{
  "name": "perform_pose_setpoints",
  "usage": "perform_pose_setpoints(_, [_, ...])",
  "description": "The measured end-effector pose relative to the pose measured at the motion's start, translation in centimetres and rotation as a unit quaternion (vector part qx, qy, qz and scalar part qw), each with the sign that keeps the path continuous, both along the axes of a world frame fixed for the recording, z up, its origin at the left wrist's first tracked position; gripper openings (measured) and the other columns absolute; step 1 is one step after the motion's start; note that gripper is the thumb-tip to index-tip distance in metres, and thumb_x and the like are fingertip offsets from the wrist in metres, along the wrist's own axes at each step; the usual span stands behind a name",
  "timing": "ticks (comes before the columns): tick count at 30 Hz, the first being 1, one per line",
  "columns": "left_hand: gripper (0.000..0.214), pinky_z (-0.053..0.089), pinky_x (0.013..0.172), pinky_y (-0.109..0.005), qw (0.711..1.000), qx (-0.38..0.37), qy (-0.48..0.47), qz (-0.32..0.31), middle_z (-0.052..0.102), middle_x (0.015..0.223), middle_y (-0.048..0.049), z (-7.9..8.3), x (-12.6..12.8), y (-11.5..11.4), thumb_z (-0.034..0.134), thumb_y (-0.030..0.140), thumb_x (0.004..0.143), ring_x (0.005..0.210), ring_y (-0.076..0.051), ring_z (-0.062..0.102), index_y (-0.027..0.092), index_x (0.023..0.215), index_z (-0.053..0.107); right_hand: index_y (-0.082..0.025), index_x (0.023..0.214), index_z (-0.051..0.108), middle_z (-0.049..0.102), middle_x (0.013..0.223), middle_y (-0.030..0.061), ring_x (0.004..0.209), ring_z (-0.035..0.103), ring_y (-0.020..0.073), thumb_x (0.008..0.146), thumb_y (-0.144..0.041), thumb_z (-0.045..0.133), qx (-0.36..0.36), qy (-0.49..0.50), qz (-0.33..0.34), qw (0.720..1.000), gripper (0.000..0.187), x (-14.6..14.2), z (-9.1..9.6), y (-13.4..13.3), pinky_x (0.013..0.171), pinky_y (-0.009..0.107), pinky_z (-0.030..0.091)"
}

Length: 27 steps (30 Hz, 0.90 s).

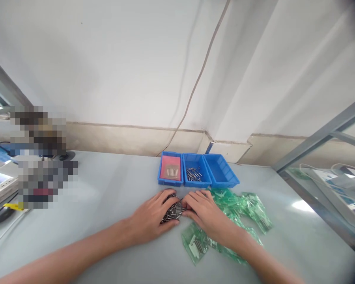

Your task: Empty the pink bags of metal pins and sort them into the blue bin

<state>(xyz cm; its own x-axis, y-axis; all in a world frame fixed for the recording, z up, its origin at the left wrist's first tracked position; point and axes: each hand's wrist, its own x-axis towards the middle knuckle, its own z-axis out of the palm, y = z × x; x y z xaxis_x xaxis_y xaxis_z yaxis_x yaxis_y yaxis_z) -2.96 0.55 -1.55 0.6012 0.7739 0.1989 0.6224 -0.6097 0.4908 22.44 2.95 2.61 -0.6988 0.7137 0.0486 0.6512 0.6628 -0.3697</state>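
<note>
A heap of small metal pins [172, 212] lies on the pale table [112, 189]. My left hand [152, 217] cups the heap from the left, fingers curled around it. My right hand [204, 213] presses in from the right, fingers bent against the pins. Several green plastic bags [245, 207] holding more pins lie under and to the right of my right hand.
Three blue bins stand behind the heap: the left bin [170, 169] has a pink liner and a few parts, the middle bin [195, 170] holds pins, the right bin [221, 170] looks bare. A metal frame [319, 138] rises at right. Blurred clutter sits far left.
</note>
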Motion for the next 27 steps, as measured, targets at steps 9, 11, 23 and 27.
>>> perform_pose_setpoints(9, [0.044,0.052,0.115,-0.048,1.000,0.027,-0.006,-0.004,0.059,0.148,-0.0113,0.1,0.3,0.7,0.063,0.043,0.108,0.135,-0.031,0.059,0.024,0.146,0.052,-0.025,0.102,0.059,0.070,0.103,0.0021,0.100,0.065,0.0250,0.113,-0.018,0.052,0.003,0.042,-0.028,0.999,0.014,0.2,-0.8,0.5,0.096,0.043,0.042])
perform_pose_setpoints(11, [0.042,0.051,0.115,-0.049,0.999,0.033,-0.005,-0.003,0.060,0.146,-0.0114,0.2,0.4,0.8,0.063,0.041,0.108,0.135,-0.031,0.058,0.024,0.145,0.053,-0.025,0.102,0.059,0.071,0.103,0.0021,0.100,0.065,0.0249,0.113,-0.019,0.050,-0.021,0.067,-0.048,0.996,0.016,0.1,-1.0,0.5,0.094,0.042,0.044])
perform_pose_setpoints(23, [0.042,0.051,0.114,-0.048,1.000,0.029,-0.006,-0.001,0.060,0.145,-0.0110,0.6,0.2,0.5,0.063,0.041,0.108,0.132,-0.030,0.059,0.026,0.146,0.054,-0.025,0.094,0.062,0.073,0.089,0.0019,0.081,0.066,0.0221,0.106,-0.035,0.054,-0.113,0.232,-0.192,0.947,0.017,0.5,-1.5,0.5,0.064,0.030,0.043])
perform_pose_setpoints(27, [0.048,0.047,0.119,-0.050,0.999,0.036,0.013,-0.021,0.057,0.151,-0.0113,0.8,0.1,0.5,0.061,0.047,0.108,0.142,-0.033,0.051,0.029,0.153,0.053,-0.024,0.091,0.062,0.074,0.093,0.0035,0.089,0.068,0.0233,0.103,-0.037,0.060,-0.123,0.295,-0.208,0.924,0.018,0.5,-2.1,0.6,0.077,0.033,0.050])
